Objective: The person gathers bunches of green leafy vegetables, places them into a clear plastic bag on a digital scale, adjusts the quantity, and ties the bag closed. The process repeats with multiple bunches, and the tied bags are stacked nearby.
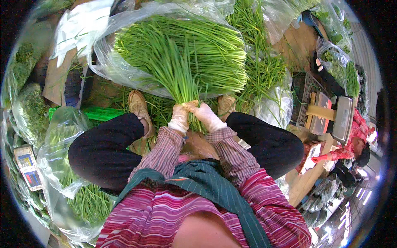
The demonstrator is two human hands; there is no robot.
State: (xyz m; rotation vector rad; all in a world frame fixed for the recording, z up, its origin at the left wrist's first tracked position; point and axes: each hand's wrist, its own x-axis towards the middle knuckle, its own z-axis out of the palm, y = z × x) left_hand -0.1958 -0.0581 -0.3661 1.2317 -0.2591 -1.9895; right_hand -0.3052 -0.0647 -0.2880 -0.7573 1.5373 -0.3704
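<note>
Between my knees, a bunch of long green leaves, apparently garlic chives [176, 74], is held by its base with the tips fanning away from me. My left hand [180, 117], in a thin white glove, closes round the stalk ends. Pressed against it, my right hand [208, 115] grips the same bunch in a matching glove. Short stalk ends [194, 123] stick out below the fingers. Just beyond lies a large stacked pile of the same leaves [220, 55], resting on an opened clear plastic bag [105, 69]. The held leaves overlap this pile.
Loose leaves [266, 74] are heaped right of the pile. A green plastic crate [102, 113] is by my left knee, with a bagged bundle [90, 201] behind it. At right stand a dark crate [302, 108] and lidded containers [342, 119]; beyond them is a person in red [353, 145].
</note>
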